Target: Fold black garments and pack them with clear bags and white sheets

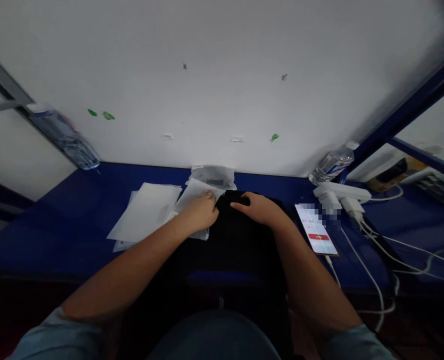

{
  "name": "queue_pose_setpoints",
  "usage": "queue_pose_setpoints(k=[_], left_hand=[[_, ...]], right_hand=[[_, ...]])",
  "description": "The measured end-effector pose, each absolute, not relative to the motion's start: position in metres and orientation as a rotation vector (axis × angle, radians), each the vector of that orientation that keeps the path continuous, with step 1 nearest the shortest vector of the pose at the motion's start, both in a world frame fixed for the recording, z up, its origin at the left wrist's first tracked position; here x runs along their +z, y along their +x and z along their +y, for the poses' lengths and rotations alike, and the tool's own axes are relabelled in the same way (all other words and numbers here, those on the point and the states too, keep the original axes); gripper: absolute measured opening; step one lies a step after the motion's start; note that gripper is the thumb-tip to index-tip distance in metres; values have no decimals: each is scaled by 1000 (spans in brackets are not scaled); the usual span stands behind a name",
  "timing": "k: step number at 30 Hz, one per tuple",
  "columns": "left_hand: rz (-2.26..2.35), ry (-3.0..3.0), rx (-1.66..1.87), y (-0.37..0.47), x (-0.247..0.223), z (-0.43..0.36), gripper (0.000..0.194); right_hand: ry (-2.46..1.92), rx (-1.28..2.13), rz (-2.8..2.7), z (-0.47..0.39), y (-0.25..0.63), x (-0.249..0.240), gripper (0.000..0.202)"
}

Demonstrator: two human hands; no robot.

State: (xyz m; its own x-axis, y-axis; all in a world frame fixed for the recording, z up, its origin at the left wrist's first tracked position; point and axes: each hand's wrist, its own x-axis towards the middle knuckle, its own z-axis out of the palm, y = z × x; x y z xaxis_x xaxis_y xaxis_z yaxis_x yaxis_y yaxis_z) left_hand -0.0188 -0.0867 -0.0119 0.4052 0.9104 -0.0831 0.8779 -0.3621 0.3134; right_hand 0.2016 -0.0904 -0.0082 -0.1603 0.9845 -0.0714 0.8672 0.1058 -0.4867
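Note:
My left hand (202,214) is closed, its fingers curled over the edge of a white sheet (192,191), right beside a black cloth (240,240). Other thin, pale material shows below that hand, partly covered by it. On the far right part of the cloth rests my right hand (257,207), thumb and fingers apart, holding nothing. The black cloth spreads over the blue table (90,200) and down past its front edge. Left of my left hand lies a loose stack of white sheets (147,212). Behind the hands, a clear plastic bag (214,175) lies near the wall.
A phone (317,230) with a lit screen lies right of the cloth, on a cable. Beyond it sit a white power strip (342,191) with plugs and several white cables. Plastic bottles stand at the right (332,165) and left (66,137). A white wall (222,90) rises behind.

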Motion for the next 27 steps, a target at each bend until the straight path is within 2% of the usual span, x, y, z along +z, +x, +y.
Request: queue_pose_setpoints(k=[3, 10, 19, 24, 27], left_hand=[[1558, 2338, 264, -18, -24, -86, 52], [1452, 2441, 482, -22, -35, -89, 54], [1426, 2413, 580, -16, -24, -102, 55], [1440, 2375, 586, -16, -28, -101, 54], [1458, 2349, 573, -16, -30, -99, 54]], right_hand=[[-1772, 747, -2011, -90, 200, -11, 61], [-1402, 980, -1867, -87, 188, -13, 31], [-1387, 1085, -1554, -83, 186, -22, 29], [-1265, 1252, -1617, -86, 182, -22, 28], [-1366, 1162, -1603, -87, 178, -24, 26]])
